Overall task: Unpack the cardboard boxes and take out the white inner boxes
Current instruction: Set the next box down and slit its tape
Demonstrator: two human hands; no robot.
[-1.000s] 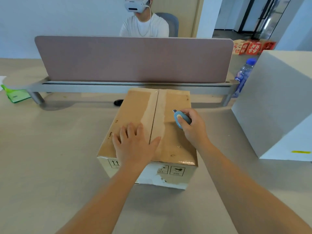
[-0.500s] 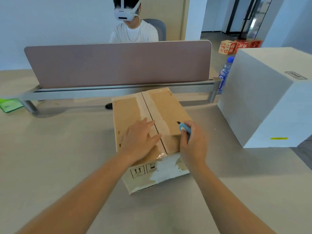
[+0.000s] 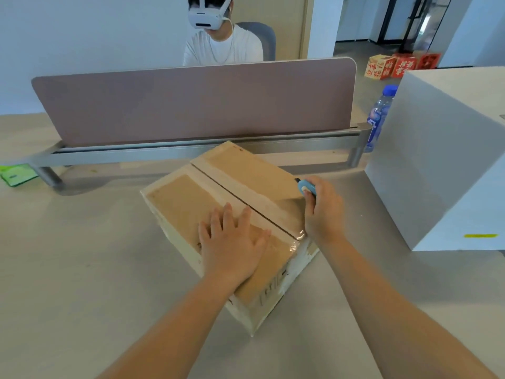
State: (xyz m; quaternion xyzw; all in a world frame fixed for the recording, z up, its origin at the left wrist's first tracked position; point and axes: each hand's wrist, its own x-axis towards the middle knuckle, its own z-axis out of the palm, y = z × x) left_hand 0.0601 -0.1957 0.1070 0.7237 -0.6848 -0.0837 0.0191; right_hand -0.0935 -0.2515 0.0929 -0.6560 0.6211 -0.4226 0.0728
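Observation:
A brown cardboard box (image 3: pixel 191 198) sits on the table, turned at an angle, its two top flaps shut with a dark seam between them. My left hand (image 3: pixel 232 242) lies flat on the left flap, fingers spread. My right hand (image 3: pixel 323 212) grips a small blue box cutter (image 3: pixel 306 187) against the box's right top edge. A large white box (image 3: pixel 437 160) stands on the table to the right.
A pink desk divider (image 3: pixel 196 102) on a metal rail runs behind the box. A person wearing a headset sits beyond it. A water bottle (image 3: pixel 378 116) stands beside the white box. A green object (image 3: pixel 16 175) lies at far left. Red cartons (image 3: pixel 399 65) sit on the floor.
The cardboard box has been rotated counterclockwise under my left hand. My right hand moved with the cutter from the top flap to the box's right edge.

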